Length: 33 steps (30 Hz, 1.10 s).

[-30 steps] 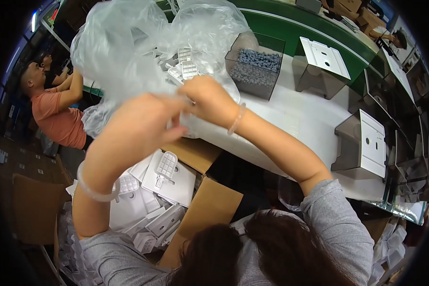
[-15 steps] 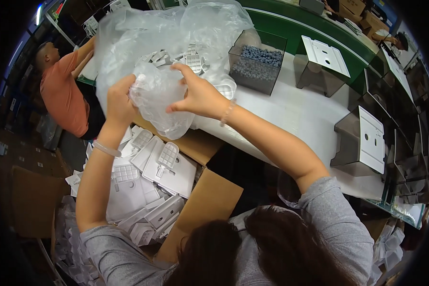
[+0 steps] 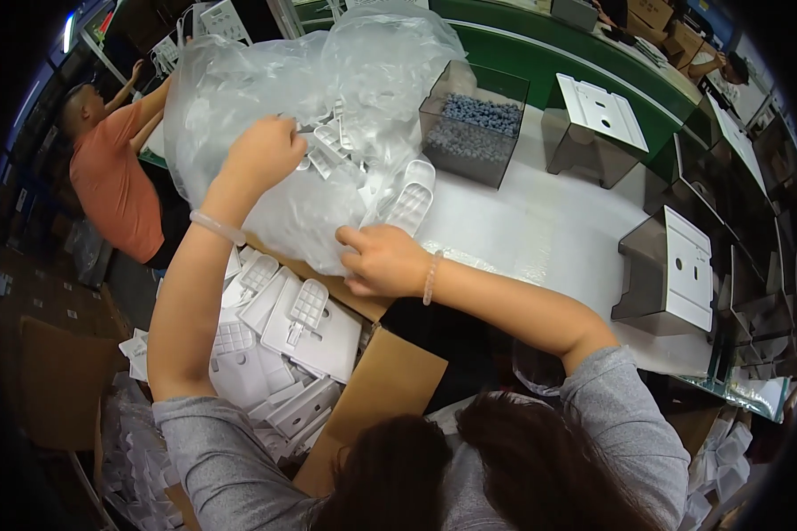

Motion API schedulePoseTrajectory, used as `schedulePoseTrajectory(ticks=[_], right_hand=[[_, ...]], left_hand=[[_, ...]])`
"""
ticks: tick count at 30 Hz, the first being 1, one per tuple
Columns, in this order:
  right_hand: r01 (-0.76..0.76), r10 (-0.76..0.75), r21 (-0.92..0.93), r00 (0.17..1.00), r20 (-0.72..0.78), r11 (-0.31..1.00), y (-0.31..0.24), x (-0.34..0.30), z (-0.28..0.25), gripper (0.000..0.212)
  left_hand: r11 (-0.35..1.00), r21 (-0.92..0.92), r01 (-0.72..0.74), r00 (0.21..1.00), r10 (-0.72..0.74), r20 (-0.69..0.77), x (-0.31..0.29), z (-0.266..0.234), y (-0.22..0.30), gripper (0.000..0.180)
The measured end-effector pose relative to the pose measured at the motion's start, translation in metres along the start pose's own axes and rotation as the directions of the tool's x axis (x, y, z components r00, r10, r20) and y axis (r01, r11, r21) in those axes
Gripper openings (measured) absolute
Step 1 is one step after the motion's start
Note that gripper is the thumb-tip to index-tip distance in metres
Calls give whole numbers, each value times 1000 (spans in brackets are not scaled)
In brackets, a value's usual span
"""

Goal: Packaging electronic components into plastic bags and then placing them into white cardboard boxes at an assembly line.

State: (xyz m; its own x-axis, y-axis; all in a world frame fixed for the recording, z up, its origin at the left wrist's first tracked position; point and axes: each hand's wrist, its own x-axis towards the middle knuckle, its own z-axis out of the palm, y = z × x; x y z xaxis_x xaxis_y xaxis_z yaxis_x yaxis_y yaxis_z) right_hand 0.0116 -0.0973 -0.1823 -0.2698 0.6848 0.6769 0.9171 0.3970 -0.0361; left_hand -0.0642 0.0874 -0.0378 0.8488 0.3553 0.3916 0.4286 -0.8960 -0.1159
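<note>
A large clear plastic bag point(image 3: 230, 88) lies crumpled at the table's far left, with several small white plastic parts point(image 3: 328, 146) showing in its mouth. The closed fingers of my left hand point(image 3: 266, 155) grip the film at the left of the mouth. Lower and to the right, my right hand point(image 3: 388, 260) pinches the near edge of the same bag. Between my hands the film hangs spread over the table edge. One longer white slotted part point(image 3: 411, 196) lies beside the bag, just beyond my right hand.
Below the bag, a cardboard box point(image 3: 407, 363) holds several white panels point(image 3: 305, 332). A smoky transparent bin point(image 3: 474, 124) of blue-grey pellets stands on the white table point(image 3: 522, 230). Smoky housings with white lids point(image 3: 602, 111) stand to the right. A co-worker in orange point(image 3: 115, 177) is at the left.
My hands have moved apart, the left one up and the right one down toward me. The bunched film has spread out between them, and more white parts show.
</note>
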Motion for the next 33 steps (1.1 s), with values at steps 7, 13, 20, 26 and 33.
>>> schedulePoseTrajectory(ticks=[7,13,20,26,33], right_hand=[[53,-49,179,998,-26,982,-4,-4,-2,27],[115,-60,342,984,-166,933,-5,-23,-1,26],[28,40,461,990,-137,887,-31,-25,-6,20],[2,55,483,993,-103,875,-32,-23,-8,21],[-28,75,446,993,-87,895,-26,-23,-4,23]], left_hand=[[971,214,-110,804,-39,593,69,81,-90,31],[964,-248,-94,609,-141,-781,106,66,-92,33],[953,99,285,842,-298,449,93,81,-90,53],[895,-173,412,836,-296,461,90,148,-138,69],[925,-302,229,761,24,648,59,98,-64,58]])
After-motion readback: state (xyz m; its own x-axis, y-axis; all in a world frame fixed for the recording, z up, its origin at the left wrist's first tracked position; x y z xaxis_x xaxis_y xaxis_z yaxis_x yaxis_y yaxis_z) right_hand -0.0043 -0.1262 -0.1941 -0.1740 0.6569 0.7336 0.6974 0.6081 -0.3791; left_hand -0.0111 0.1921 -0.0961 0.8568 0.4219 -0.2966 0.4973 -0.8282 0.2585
